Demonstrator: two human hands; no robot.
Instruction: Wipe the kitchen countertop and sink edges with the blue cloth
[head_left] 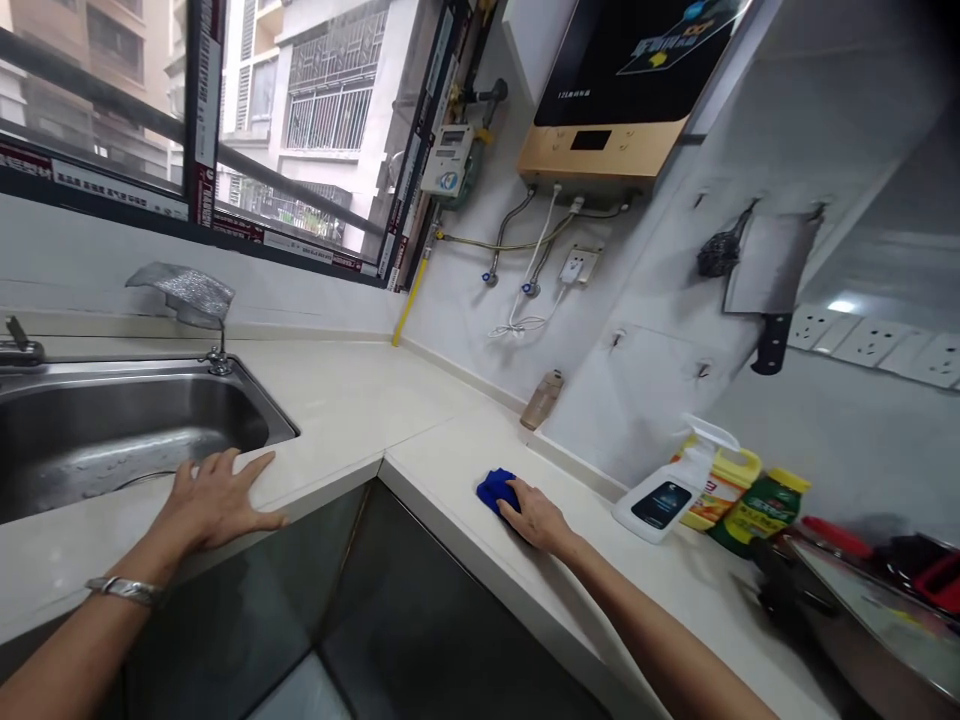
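Observation:
A bunched blue cloth (495, 488) lies against the white countertop (435, 455) on the right-hand run. My right hand (536, 515) grips it, fingers curled over its near side and hiding part of it. At the front edge of the left-hand run, my left hand (214, 500) rests with fingers spread on the counter, thumb along the edge. It holds nothing. Just beyond those fingers is the rim of the steel sink (281, 430). A metal band (124, 590) circles my left wrist.
Along the right wall stand a small brown bottle (541, 400), a white spray bottle (667, 490), a yellow jug (724, 485) and a green bag (761, 510). A lidded pan (862, 610) sits nearer. A cleaver (772, 270) hangs above. Dark cabinet doors (420, 600) drop below the counter.

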